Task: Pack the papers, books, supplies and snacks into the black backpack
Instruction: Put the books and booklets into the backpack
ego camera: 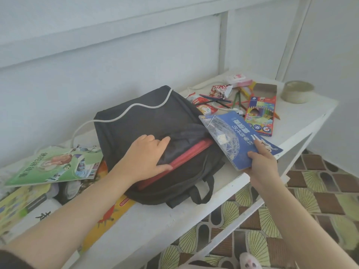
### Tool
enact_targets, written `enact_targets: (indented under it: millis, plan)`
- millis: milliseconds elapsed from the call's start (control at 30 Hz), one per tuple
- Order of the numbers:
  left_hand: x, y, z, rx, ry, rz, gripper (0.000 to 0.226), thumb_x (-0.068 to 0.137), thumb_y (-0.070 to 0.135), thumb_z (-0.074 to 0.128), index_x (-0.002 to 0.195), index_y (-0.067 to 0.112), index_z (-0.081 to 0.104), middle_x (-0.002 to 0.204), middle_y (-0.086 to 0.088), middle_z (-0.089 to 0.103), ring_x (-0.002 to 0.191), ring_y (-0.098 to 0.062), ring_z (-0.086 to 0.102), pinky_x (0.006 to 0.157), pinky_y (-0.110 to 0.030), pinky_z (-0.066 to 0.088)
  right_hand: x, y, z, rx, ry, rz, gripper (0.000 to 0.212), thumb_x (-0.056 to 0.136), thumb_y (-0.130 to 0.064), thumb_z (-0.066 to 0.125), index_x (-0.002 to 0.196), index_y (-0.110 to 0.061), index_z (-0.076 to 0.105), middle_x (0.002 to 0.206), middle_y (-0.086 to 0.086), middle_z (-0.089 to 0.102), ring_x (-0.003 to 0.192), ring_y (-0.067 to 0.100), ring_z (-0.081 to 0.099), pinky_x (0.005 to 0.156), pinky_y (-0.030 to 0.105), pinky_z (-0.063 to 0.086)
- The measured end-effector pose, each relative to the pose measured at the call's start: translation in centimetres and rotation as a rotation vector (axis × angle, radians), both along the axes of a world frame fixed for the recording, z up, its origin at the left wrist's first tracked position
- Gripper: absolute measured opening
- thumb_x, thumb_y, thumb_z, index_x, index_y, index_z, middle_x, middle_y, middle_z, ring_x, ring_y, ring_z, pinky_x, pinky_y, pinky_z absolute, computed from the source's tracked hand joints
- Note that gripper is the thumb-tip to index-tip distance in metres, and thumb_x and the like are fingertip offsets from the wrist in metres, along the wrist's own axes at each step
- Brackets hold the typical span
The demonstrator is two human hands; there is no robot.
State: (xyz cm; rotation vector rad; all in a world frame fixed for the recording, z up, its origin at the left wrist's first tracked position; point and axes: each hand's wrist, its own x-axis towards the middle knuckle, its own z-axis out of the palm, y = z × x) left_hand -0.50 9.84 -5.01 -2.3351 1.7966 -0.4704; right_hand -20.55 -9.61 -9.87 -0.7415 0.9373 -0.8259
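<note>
Hidden: yellow book (pixel 108 216), lower left, partly under black backpack (pixel 139 117); red item (pixel 186 156) inside, mostly covered.
Backpack: frame centre, on table (pixel 174 220), unzipped.
Left grip: left hand (pixel 147 156) curled round the opening flap.
Right grip: right hand (pixel 262 162) pinches blue book (pixel 239 136), right of centre.

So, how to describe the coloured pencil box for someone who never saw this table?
Start at the black backpack in the middle of the white table and look to its right, past the blue book that the right hand holds. The pencil box lies flat there, its flap open; it alone is a red carton printed with coloured pencils.
</note>
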Motion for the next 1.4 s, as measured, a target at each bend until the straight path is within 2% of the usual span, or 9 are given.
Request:
enact_targets:
  millis: [233, 333, 467, 567, 667, 800, 967, 1233, 1400]
  plan:
    - [2.8, -1.3, 2.8, -0.105, 0.681, 0.233, 0.053, 0.093, 0.029, 0.053, 0.139, 0.032, 0.025, 0.128, -0.014, 0.055, 0.123, -0.025, 0.050, 0.096, -0.032, 0.037, 0.0, 0.1, 0.2, 0.039, -0.024, -0.013, 0.049, 0.096, 0.003, 0.044, 0.141, -0.019, 0.044, 0.118, -0.003, 0.048, 0.088, 0.016, 0.062, 0.070, 0.029, 0.054]
    - [5.8, -1.4, 3.5, -0.212, 0.885, 0.266, 0.060, 0.096, 0.024, 0.048, 0.137, 0.051, 0.014, 0.132, -0.008, 0.047, 0.123, -0.026, 0.048, 0.103, -0.036, 0.033, -0.1, 0.1, 0.3, 0.036, -0.031, -0.007, 0.049, 0.096, 0.002, 0.044, 0.141, -0.018, 0.044, 0.118, -0.002, 0.048, 0.089, 0.015, 0.061, 0.073, 0.029, 0.054]
    - [6.1, -1.4, 2.2, -0.063, 0.510, 0.192, 0.076, 0.100, 0.017, 0.033, 0.130, 0.067, -0.017, 0.113, -0.012, 0.051, 0.093, -0.030, 0.058, 0.078, -0.037, 0.043, -0.3, 0.2, 0.1, 0.030, -0.030, 0.003, 0.048, 0.097, 0.001, 0.045, 0.140, -0.019, 0.044, 0.118, -0.004, 0.047, 0.090, 0.014, 0.060, 0.069, 0.029, 0.054]
    - [5.3, -1.2, 0.6, -0.027, 0.201, 0.127, 0.075, 0.096, 0.011, 0.029, 0.130, 0.065, -0.010, 0.100, -0.008, 0.048, 0.071, -0.022, 0.048, 0.058, -0.031, 0.037, -0.5, 0.4, -0.1, 0.018, -0.045, 0.015, 0.049, 0.097, 0.001, 0.044, 0.141, -0.020, 0.044, 0.119, -0.003, 0.048, 0.093, 0.016, 0.061, 0.064, 0.027, 0.052]
    - [5.1, -0.8, -0.7, -0.061, 0.085, 0.064, 0.051, 0.093, 0.050, 0.019, 0.137, 0.056, -0.006, 0.101, -0.010, 0.055, 0.080, -0.025, 0.054, 0.060, -0.032, 0.044, -0.6, 0.3, -0.1, 0.019, -0.064, 0.014, 0.048, 0.096, 0.000, 0.046, 0.140, -0.021, 0.044, 0.118, -0.002, 0.050, 0.092, 0.015, 0.061, 0.061, 0.026, 0.052]
    - [4.7, -1.0, -0.8, 0.033, 0.026, 0.168, 0.083, 0.069, 0.088, 0.023, 0.134, 0.059, -0.020, 0.104, -0.006, 0.051, 0.089, -0.024, 0.057, 0.069, -0.032, 0.046, -1.0, 0.4, -0.2, -0.002, -0.123, 0.035, 0.049, 0.096, -0.001, 0.046, 0.140, -0.021, 0.044, 0.125, -0.001, 0.049, 0.100, 0.016, 0.062, 0.061, 0.022, 0.056]
    - [4.6, -1.3, 1.7, 0.007, 0.208, 0.215, 0.084, 0.078, 0.062, 0.059, 0.135, 0.063, -0.003, 0.072, 0.004, 0.041, 0.076, -0.019, 0.054, 0.063, -0.029, 0.038, -1.9, 0.4, -0.1, -0.012, -0.197, 0.085, 0.045, 0.096, -0.002, 0.047, 0.136, -0.021, 0.050, 0.122, -0.003, 0.053, 0.101, 0.015, 0.062, 0.061, 0.022, 0.057]
    - [6.0, -1.4, 6.6, -0.235, 0.177, 0.134, 0.065, 0.084, 0.036, 0.064, 0.137, 0.052, 0.030, 0.088, -0.009, 0.059, 0.095, -0.033, 0.059, 0.074, -0.036, 0.045, -3.9, -1.0, 1.5, -0.170, -0.188, 0.477, 0.044, 0.093, 0.004, 0.044, 0.126, -0.020, 0.059, 0.120, -0.008, 0.065, 0.095, 0.016, 0.068, 0.065, 0.021, 0.055]
    - [5.9, -1.6, 8.6, -0.274, 0.051, 0.129, 0.060, 0.087, 0.033, 0.062, 0.138, 0.049, 0.034, 0.074, -0.003, 0.041, 0.081, -0.035, 0.057, 0.067, -0.036, 0.042, -3.0, -1.3, 2.7, -0.235, -0.089, 0.750, 0.041, 0.093, 0.003, 0.044, 0.119, -0.022, 0.063, 0.118, -0.008, 0.066, 0.096, 0.020, 0.068, 0.073, 0.027, 0.058]
